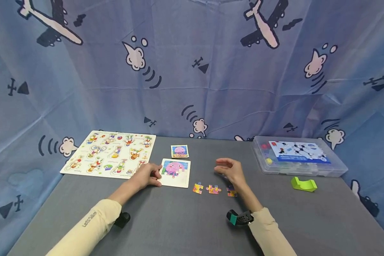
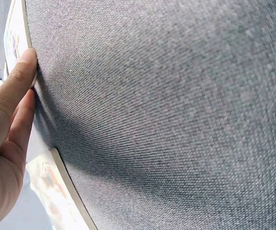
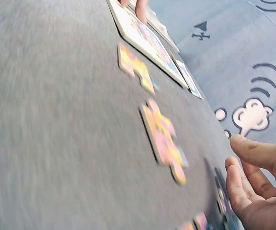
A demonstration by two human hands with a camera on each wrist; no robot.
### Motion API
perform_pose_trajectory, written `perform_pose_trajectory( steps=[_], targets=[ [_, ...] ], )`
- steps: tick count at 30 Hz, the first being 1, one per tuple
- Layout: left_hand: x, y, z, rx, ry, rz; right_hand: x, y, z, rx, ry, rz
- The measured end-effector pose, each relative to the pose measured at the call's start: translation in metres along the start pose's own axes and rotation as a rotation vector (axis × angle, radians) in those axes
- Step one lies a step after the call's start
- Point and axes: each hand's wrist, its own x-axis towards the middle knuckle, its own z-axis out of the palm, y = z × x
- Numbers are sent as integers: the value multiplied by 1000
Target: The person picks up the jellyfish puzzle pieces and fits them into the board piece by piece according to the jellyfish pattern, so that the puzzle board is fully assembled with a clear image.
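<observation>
A white-framed puzzle board with a pink octopus picture lies mid-table. At its lower left corner, my left hand holds the edge with thumb and fingertips; the left wrist view shows the thumb right on the rim. To the right, my right hand hovers with loosely bent fingers and nothing seen between them. Below it is a piece partly hidden by the hand, plus another puzzle piece near the wrist. A yellow-orange piece and a pink-yellow piece lie between the board and this hand.
Behind the board lies a small octopus picture card. A large illustrated board is at the left. The right side has a clear plastic case and a green curved block. A blue printed curtain hangs behind the table.
</observation>
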Motion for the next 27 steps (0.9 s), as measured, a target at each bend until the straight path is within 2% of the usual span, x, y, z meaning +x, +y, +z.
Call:
perform_pose_trajectory(
  steps=[8,12,15,20,27],
  targets=[
    [0,2,0,-7,-9,-11,-5,3,-28,-12,14,-36],
    [1,1,0,4,-8,-20,-6,9,-40,-67,0,-63],
    [1,-1,0,8,-8,-23,-6,13,-47,-108,-30,-78],
    [1,-3,-1,7,-11,-25,-6,17,-54,-109,-102,-84],
    [1,0,-1,5,-16,-32,-8,17,-64,-132,-158,-41]
  ],
)
